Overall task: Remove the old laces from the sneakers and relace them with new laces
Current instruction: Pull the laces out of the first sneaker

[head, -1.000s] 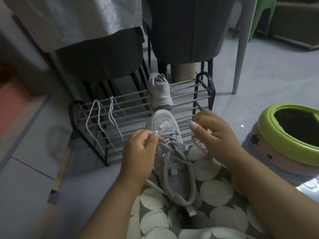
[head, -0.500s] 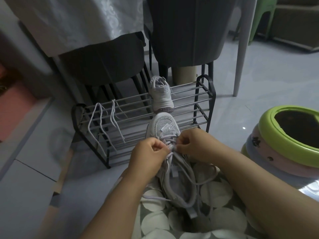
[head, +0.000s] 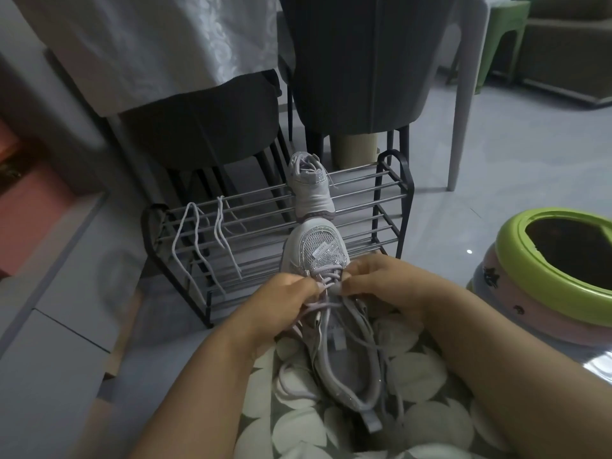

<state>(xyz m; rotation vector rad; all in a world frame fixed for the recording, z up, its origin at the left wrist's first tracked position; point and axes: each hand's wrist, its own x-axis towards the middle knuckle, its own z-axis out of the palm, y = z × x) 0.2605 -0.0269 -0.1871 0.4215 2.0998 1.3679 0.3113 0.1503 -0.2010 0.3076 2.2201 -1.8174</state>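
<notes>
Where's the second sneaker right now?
The second sneaker sits on the top tier of the metal shoe rack, centre of the head view, just beyond the toe of the sneaker on the lap.

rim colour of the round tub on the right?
Lime green, on the round plastic tub's rim, over a pink band with dark motifs. Head view, the only one.
</notes>
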